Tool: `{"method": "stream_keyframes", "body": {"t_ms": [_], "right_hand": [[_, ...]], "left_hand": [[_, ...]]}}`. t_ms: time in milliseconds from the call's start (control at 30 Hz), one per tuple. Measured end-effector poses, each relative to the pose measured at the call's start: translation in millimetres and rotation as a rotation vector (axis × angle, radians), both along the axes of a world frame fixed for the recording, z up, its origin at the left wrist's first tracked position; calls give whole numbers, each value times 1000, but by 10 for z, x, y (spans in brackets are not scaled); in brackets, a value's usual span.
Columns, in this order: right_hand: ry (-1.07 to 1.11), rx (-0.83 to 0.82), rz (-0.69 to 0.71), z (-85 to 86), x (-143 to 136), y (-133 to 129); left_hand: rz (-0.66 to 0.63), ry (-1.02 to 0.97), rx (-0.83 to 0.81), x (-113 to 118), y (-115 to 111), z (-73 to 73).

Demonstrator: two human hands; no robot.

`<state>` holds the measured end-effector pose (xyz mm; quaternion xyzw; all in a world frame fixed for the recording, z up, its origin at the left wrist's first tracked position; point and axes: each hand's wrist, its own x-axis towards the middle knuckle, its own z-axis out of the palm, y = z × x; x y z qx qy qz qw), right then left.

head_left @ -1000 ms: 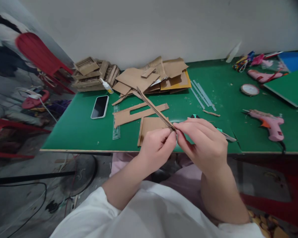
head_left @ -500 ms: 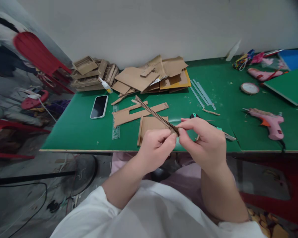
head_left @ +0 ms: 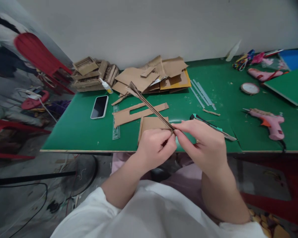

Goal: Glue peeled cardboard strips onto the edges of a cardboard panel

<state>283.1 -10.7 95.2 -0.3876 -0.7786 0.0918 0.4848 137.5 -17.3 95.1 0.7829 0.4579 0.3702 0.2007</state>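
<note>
Both hands pinch the near end of a thin cardboard strip point(head_left: 152, 109), which slants up and away to the left above the table. My left hand point(head_left: 156, 145) is closed on it, thumb against curled fingers. My right hand point(head_left: 203, 138) grips the same end between thumb and forefinger. Beneath the strip lie a cut cardboard piece with a slot point(head_left: 124, 119) and a square cardboard piece point(head_left: 154, 123), partly covered by my left hand. A utility knife point(head_left: 213, 126) with a black and teal handle rests just beyond my right hand.
On the green table point(head_left: 69, 129) lie a phone point(head_left: 99, 106), a clear ruler point(head_left: 116, 129), a glue bottle point(head_left: 106, 86), glue sticks point(head_left: 205, 94), tape point(head_left: 249, 88) and a pink glue gun point(head_left: 268, 122). Cardboard scraps point(head_left: 136, 77) and stacked cardboard frames point(head_left: 89, 74) stand along the wall. A person point(head_left: 7, 36) is at the left.
The strip's far end has risen and shifted away to the left. My fingertips have moved slightly left, and more of the utility knife shows.
</note>
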Motion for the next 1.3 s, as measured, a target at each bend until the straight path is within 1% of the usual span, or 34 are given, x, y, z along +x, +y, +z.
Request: {"method": "stream_keyframes", "body": {"t_ms": [100, 200, 267, 433, 633, 767, 900, 1067, 1233, 1300], "right_hand": [[13, 65, -54, -22, -20, 2], [-10, 111, -69, -32, -32, 4], [-32, 128, -65, -36, -38, 8], [-76, 172, -63, -50, -49, 37], [-125, 180, -91, -36, -53, 43], [-184, 225, -112, -41, -66, 37], [-230, 250, -146, -85, -83, 55], [-200, 196, -78, -114, -85, 98], [-84, -15, -24, -89, -42, 111], [-67, -61, 9, -80, -14, 111]], "left_hand": [[49, -86, -105, -11, 9, -34], [154, -279, -267, -12, 21, -65], [195, -384, -337, -2, 25, -69], [144, -558, -448, 34, 29, -40], [115, -714, -539, 59, 54, -12], [113, -808, -590, 81, 87, -28], [108, -848, -649, 101, 127, -69], [100, -883, -691, 107, 141, -90], [41, -887, -749, 83, 136, -88], [43, -901, -769, 75, 139, -89]]}}
